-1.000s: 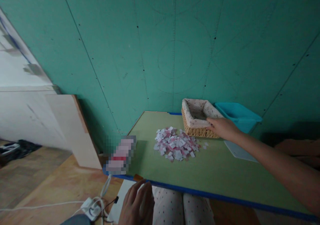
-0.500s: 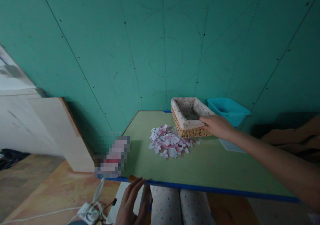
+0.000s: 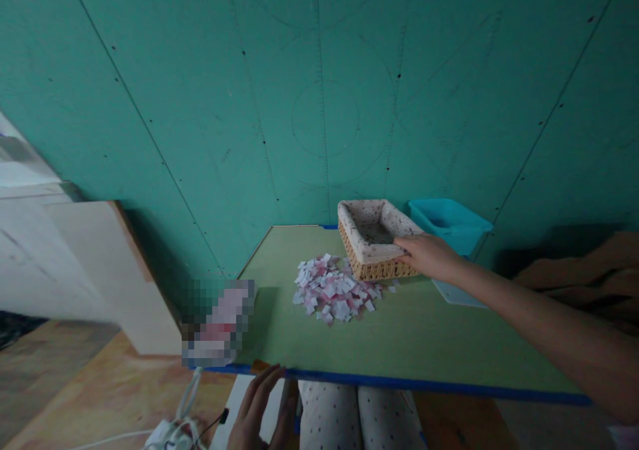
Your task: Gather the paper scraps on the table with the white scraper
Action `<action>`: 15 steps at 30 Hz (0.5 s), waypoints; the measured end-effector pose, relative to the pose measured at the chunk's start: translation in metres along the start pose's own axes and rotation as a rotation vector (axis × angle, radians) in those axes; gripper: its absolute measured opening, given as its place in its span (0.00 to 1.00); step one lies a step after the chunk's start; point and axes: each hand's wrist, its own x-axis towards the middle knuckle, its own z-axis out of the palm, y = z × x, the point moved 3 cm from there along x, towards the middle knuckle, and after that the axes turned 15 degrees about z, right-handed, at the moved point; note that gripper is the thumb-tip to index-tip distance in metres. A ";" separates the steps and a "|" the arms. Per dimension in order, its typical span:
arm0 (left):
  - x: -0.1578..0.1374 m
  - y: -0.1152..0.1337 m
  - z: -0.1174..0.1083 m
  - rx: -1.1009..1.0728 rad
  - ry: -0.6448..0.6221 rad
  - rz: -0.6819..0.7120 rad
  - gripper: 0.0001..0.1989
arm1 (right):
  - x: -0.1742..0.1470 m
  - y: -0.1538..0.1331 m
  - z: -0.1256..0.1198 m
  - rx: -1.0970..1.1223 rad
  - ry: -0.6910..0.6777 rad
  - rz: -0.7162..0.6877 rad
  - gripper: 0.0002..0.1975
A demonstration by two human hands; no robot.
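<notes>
While the left hand point(image 3: 251, 419) is loosely open at the counter point(image 3: 424, 343), fingers bent, one heap of paper scraps point(image 3: 333, 290) lies beyond it, then one basket point(image 3: 373, 254), rim gripped by the outstretched right hand point(image 3: 430, 255), one blue bin point(image 3: 452, 225) behind.

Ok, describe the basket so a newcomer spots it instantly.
By the green wall stands a blue-edged table. On its far side, beside the paper scraps, is the basket, the right hand on its rim. Unlike the smooth turquoise bin alongside, it is woven tan with a speckled cloth lining.
</notes>
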 end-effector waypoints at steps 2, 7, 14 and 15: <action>0.003 -0.001 -0.001 -0.047 0.035 -0.109 0.16 | -0.001 0.000 -0.002 0.009 0.008 -0.002 0.05; 0.009 -0.004 -0.001 -0.267 0.078 -0.276 0.21 | -0.006 -0.002 -0.007 0.058 0.019 -0.035 0.03; 0.012 -0.004 0.005 -0.593 0.259 -0.424 0.19 | -0.028 -0.006 -0.030 0.127 -0.002 -0.098 0.01; 0.013 -0.007 0.005 -0.609 0.281 -0.404 0.19 | -0.034 -0.006 -0.035 0.143 -0.012 -0.115 0.01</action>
